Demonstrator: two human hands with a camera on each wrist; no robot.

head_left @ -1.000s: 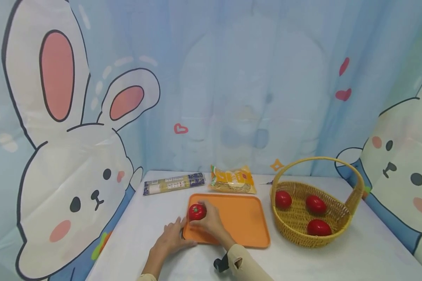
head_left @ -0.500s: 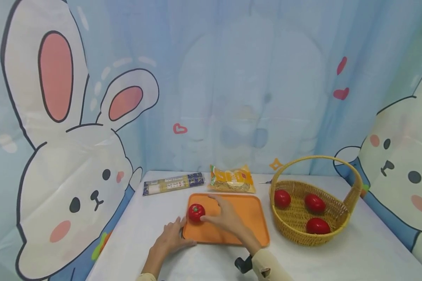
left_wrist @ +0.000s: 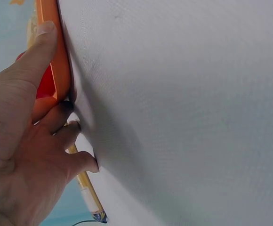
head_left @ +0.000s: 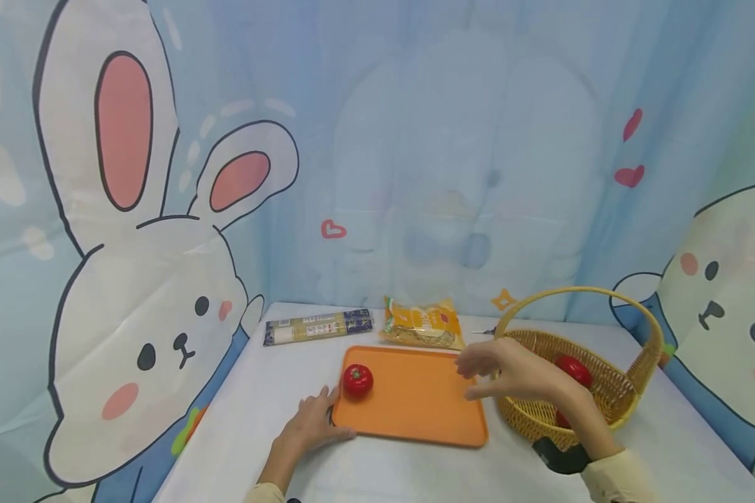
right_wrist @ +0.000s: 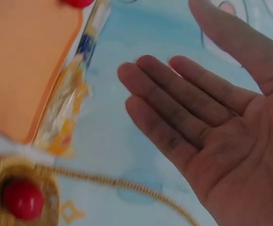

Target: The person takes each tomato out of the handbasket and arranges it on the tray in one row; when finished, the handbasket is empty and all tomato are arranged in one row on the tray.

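A red tomato [head_left: 358, 381] with a green stem top sits at the left end of the orange tray [head_left: 421, 402]. My left hand [head_left: 308, 423] rests at the tray's near left corner. In the left wrist view its thumb [left_wrist: 40, 49] lies straight along the tray's side, with the other fingers lightly bent around the corner. My right hand [head_left: 519, 370] hangs in the air between the tray's right end and the wicker basket [head_left: 528, 426], overlapping the basket's left part. Its palm and loosely extended fingers [right_wrist: 169, 103] hold nothing in the right wrist view. Red tomatoes [head_left: 574, 370] lie in the basket, partly hidden by the arm.
Behind the tray lie a yellow pasta bag [head_left: 423, 325] and a long spaghetti packet [head_left: 317, 327]. The basket's tall handle [head_left: 579, 289] arches above its bowl. A rabbit-print curtain [head_left: 415, 175] stands at the table's back edge.
My right hand has let go of the tomato on the tray and moved right to the basket. The left hand stays at the tray corner. The head view has shifted slightly.
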